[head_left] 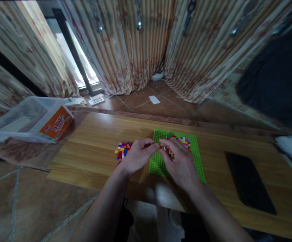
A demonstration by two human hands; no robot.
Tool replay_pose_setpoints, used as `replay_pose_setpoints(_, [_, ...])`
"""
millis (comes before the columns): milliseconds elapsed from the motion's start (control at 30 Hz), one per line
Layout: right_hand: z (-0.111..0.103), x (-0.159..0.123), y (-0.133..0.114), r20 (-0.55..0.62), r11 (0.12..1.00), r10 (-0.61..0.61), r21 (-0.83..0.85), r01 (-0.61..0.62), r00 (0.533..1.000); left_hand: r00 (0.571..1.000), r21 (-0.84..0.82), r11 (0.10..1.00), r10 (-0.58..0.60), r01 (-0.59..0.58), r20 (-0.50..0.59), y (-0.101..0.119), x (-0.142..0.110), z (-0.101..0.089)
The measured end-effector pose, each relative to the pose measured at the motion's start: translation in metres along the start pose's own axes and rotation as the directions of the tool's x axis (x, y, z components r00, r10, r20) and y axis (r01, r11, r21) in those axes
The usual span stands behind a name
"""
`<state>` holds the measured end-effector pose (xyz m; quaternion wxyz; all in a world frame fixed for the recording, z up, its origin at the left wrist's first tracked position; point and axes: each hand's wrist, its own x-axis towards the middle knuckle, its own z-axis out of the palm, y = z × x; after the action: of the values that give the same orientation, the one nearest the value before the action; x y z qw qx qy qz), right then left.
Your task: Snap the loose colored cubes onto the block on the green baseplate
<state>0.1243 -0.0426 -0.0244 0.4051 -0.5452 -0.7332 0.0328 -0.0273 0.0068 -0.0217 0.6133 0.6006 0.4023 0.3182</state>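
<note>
Head view: left hand (140, 155) and right hand (181, 162) reach over one baseplate (158, 164), grips unclear.

A bright green studded board (157, 164) lies flat on a wooden table (95, 134), bare along its left and right edges. On its upper right part sits a dense patch of tiny toy bricks (187, 141) in pink, yellow, green, red and white, partly hidden by the right hand (182, 163). Left of the board and apart from it, loose bricks (123, 150) lie bunched: red, purple, yellow, orange, blue, white, partly behind the left hand (142, 153). A small red piece (160, 147) shows by the right fingertips; I cannot tell whether it is pinched.
</note>
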Motion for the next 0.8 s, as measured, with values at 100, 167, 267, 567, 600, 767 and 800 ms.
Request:
replay_pose_setpoints(100, [0.0,0.0,0.001,0.009,1.0,0.003,-0.005,-0.003,1.0,1.0,-0.016,1.0,0.001,-0.001,-0.015,0.0,0.001,0.003])
replay_pose_setpoints(167, [0.001,0.0,0.002,0.009,1.0,0.024,0.008,-0.024,1.0,1.0,-0.027,1.0,-0.006,0.005,-0.028,-0.001,0.001,0.004])
replay_pose_setpoints(267, [0.001,0.0,0.002,-0.001,0.998,0.044,0.043,-0.044,0.999,0.999,-0.065,0.997,-0.041,0.039,-0.018,0.0,-0.001,0.005])
replay_pose_setpoints(567, [-0.003,-0.001,0.001,0.04,0.988,0.004,0.153,-0.01,0.999,0.991,-0.219,0.968,-0.13,0.125,-0.006,0.003,-0.004,0.004])
replay_pose_setpoints(600, [-0.003,-0.001,0.001,0.044,0.986,0.013,0.167,-0.02,0.999,0.99,-0.26,0.957,-0.138,0.13,-0.013,0.004,-0.005,0.004])
replay_pose_setpoints(767, [-0.008,0.001,0.0,-0.003,0.971,0.08,0.225,-0.077,0.997,0.979,-0.447,0.875,-0.205,0.185,0.003,0.01,-0.006,0.006])
replay_pose_setpoints(800, [-0.009,0.002,0.0,-0.014,0.969,0.097,0.231,-0.091,0.995,0.976,-0.457,0.869,-0.217,0.19,-0.007,0.011,-0.006,0.006])
